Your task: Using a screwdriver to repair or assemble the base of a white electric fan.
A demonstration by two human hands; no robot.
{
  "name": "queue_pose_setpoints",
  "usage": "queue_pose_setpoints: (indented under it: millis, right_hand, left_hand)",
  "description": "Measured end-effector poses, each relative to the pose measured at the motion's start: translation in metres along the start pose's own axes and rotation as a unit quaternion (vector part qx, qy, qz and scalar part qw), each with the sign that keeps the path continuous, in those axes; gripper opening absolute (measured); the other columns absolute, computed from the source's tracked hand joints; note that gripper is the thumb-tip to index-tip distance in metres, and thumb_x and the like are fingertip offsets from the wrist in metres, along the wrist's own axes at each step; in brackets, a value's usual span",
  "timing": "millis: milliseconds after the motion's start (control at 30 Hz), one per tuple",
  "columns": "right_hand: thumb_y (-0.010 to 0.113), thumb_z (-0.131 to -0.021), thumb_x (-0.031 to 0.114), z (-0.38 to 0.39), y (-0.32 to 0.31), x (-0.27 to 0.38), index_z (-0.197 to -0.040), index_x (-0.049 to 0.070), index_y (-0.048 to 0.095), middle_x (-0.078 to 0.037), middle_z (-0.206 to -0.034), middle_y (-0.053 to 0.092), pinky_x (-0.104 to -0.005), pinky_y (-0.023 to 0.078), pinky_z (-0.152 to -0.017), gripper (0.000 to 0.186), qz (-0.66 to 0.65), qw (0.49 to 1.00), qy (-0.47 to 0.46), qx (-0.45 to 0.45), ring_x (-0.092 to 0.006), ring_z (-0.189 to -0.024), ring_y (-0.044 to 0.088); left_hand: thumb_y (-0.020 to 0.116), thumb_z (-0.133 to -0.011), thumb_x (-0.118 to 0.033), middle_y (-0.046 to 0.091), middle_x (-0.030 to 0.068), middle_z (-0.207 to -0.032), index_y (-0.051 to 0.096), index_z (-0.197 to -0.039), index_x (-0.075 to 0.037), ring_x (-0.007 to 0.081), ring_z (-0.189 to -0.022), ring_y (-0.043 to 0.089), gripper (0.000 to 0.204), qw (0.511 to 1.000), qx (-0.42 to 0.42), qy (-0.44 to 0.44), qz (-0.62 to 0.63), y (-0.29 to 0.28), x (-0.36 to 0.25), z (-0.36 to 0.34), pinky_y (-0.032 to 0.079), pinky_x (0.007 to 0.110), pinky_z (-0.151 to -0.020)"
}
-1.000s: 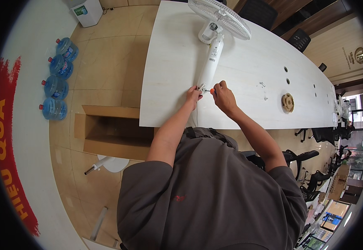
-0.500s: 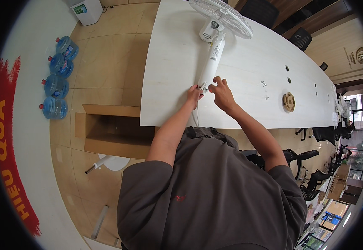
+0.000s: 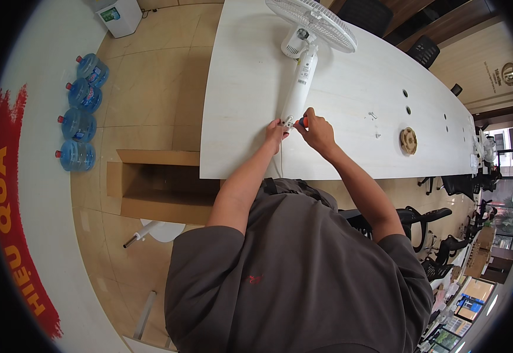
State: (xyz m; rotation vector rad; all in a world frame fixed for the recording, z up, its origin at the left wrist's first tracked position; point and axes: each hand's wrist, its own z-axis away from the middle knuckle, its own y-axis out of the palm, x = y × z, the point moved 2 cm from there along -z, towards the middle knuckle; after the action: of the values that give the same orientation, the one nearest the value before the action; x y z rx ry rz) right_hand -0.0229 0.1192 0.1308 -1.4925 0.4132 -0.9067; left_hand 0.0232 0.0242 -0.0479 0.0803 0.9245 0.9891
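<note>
A white fan (image 3: 336,32) lies on the white table (image 3: 230,100), its tubular neck (image 3: 297,85) pointing toward me. My left hand (image 3: 276,133) grips the fitting at the near end of that neck, with a cord running below it. My right hand (image 3: 316,130) has its fingers round an orange-handled screwdriver (image 3: 304,122) held sideways against the fitting; the tip is too small to make out. Small metal screws (image 3: 372,115) and a round tan moulded piece (image 3: 408,141) lie to the right.
An open cardboard box (image 3: 156,209) is on the floor at left, beside a white stand with a metal tube (image 3: 141,235). Several blue water bottles (image 3: 80,123) line the wall, near a white bin-like box (image 3: 118,17). Black chairs (image 3: 421,50) stand around the table, which has holes in its top.
My right hand's fingers have shifted round the screwdriver handle, lifting and closing again slightly higher. My left hand stays at the fitting.
</note>
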Motion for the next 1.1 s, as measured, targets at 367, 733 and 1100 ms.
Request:
queue_pose_setpoints:
  millis: [367, 733, 1100]
  right_hand:
    - [0.069, -0.086, 0.027, -0.01, -0.018, 0.006, -0.12, 0.013, 0.05, -0.016, -0.098, 0.056, -0.0438, 0.054, -0.063, 0.041, 0.097, 0.989, 0.012, 0.107, -0.0363, -0.077, 0.066]
    - [0.064, -0.09, 0.026, -0.011, -0.016, 0.006, -0.115, 0.007, 0.052, -0.017, -0.097, 0.057, -0.0443, 0.055, -0.061, 0.034, 0.136, 0.987, -0.045, 0.074, -0.0371, -0.076, 0.065]
    - [0.061, -0.084, 0.005, -0.011, -0.014, 0.005, -0.109, 0.003, 0.056, -0.017, -0.105, 0.053, -0.0434, 0.054, -0.068, 0.026, 0.085, 0.994, -0.031, 0.066, -0.0344, -0.092, 0.061]
  left_hand:
    - [0.059, -0.083, 0.002, 0.057, 0.0123, -0.125, 0.043, -0.138, -0.001, 0.0199, -0.099, 0.062, 0.058, 0.998, 0.007, 0.021, -0.055, -0.002, 0.003, -0.011, 0.054, 0.028, -0.08]
    - [0.058, -0.085, 0.0, 0.058, 0.0104, -0.123, 0.046, -0.137, -0.001, 0.0182, -0.098, 0.062, 0.053, 0.998, 0.0, 0.018, -0.052, 0.002, 0.001, -0.007, 0.054, 0.027, -0.077]
    - [0.059, -0.084, 0.0, 0.06, 0.009, -0.119, 0.048, -0.133, -0.002, 0.0183, -0.096, 0.062, 0.05, 0.999, 0.005, 0.02, -0.046, -0.001, 0.006, -0.014, 0.054, 0.028, -0.076]
